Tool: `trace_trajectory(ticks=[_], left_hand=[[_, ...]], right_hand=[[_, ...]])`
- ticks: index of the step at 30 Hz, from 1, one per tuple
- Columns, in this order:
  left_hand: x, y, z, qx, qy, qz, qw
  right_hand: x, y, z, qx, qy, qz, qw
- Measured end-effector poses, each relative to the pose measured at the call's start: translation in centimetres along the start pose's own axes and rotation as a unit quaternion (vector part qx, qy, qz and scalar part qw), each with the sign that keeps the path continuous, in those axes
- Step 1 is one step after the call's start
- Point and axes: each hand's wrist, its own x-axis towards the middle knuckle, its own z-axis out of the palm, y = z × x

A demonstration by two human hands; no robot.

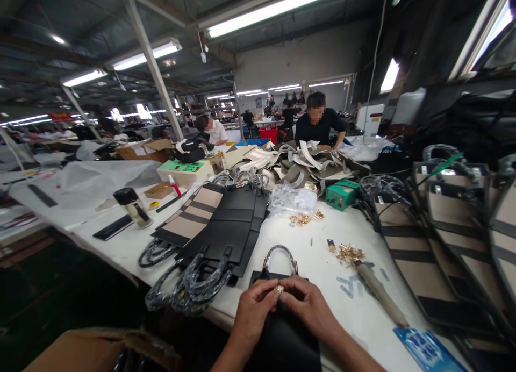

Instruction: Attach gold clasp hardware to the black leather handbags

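A small gold metal fitting (279,289) is pinched between the fingertips of my left hand (253,306) and my right hand (305,302). Both hands are closed and meet above a black bag panel (288,340), which hangs over the table's near edge. Just beyond my fingers, a plastic-wrapped handle (281,248) arches up from the panel's top. Whether the fitting touches the panel is hidden by my fingers. To the right lie a heap of gold hardware pieces (350,252) and a long tool with a brownish wrapped handle (381,294).
Black and beige bag panels (237,221) with wrapped handles are stacked on the left. More panels (407,243) line the right. Beyond are a green box (342,194), a clear plastic bag (294,199) and a spray bottle (133,206). A co-worker (319,119) bends over pale strips.
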Motion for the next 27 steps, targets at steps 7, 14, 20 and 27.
trace_trajectory(ticks=[7, 14, 20, 27], left_hand=[[-1.1, 0.2, 0.4, 0.171, 0.073, 0.107, 0.977], [-1.3, -0.6, 0.1, 0.307, 0.157, 0.074, 0.936], [-0.4, 2.5, -0.6, -0.070, 0.192, -0.064, 0.977], [-0.4, 3.9, -3.2, -0.158, -0.124, -0.199, 0.959]], right_hand=[[-0.5, 0.9, -1.2, 0.115, 0.041, 0.104, 0.987], [-0.5, 1.7, -1.3, 0.141, 0.071, 0.136, 0.978], [-0.5, 2.1, -1.6, 0.163, 0.083, 0.140, 0.973], [-0.9, 2.2, -2.1, 0.160, 0.059, 0.148, 0.974]])
